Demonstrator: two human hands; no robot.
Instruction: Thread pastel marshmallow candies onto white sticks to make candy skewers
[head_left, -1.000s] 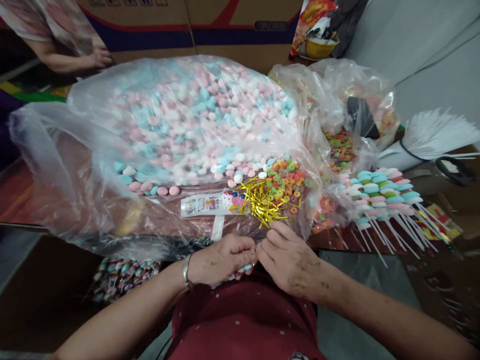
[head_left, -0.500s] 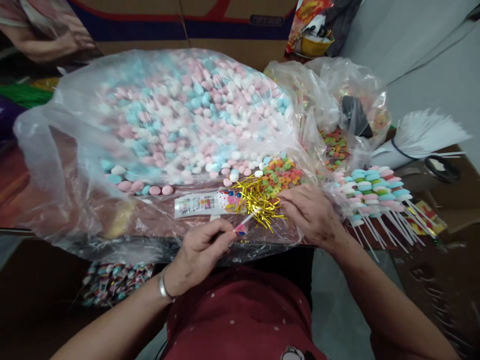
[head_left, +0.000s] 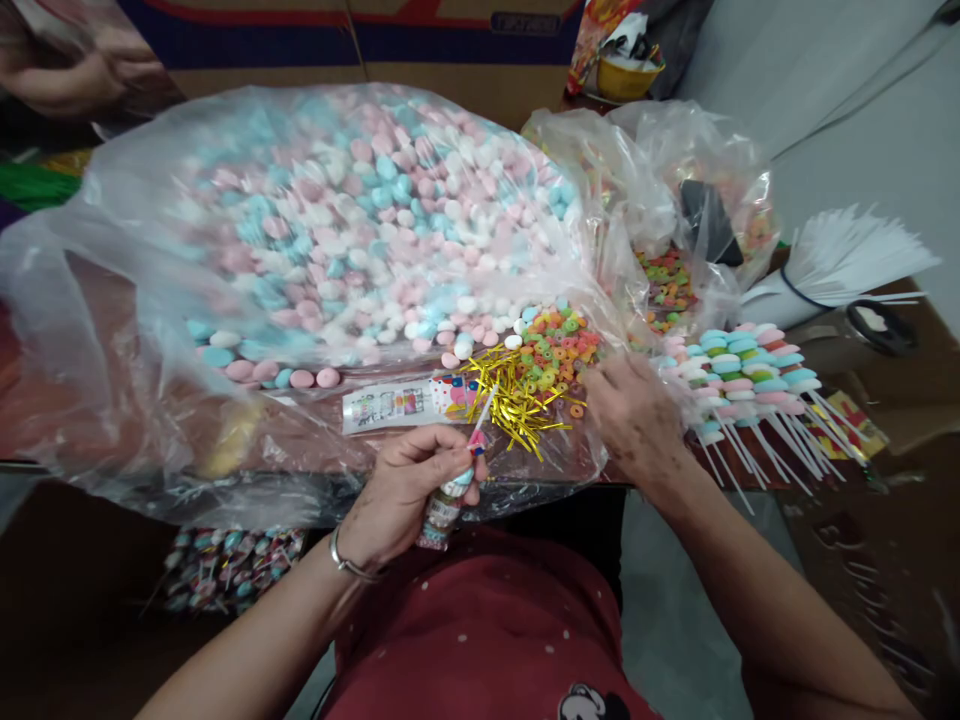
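My left hand [head_left: 420, 480] is closed around a wrapped candy stick [head_left: 444, 512]. Its printed clear wrapper hangs below the fingers, and the white stick points up to the right. My right hand [head_left: 634, 415] is beside a pile of colourful gummy rings [head_left: 559, 350], against the clear plastic; its fingers are bent and blurred, and anything in them is hidden. Between the hands lie gold twist ties [head_left: 517, 405]. Left of these, printed wrappers [head_left: 397, 400] lie flat. Behind is a big clear bag [head_left: 97, 230] full of pink, white and blue round candies [head_left: 367, 220].
At the right, candy skewers [head_left: 750, 370] lie stacked with white sticks outward. Behind them are a bundle of white sticks [head_left: 862, 255] and a dark-lidded container [head_left: 877, 330]. Wrapped candies [head_left: 225, 565] fill a box below the table's left side. Another person's arm [head_left: 67, 85] is at upper left.
My left hand has turned, bringing the wrapped candy into sight with its stick tilted more upright. My right hand has moved off the gold ties, slightly right.
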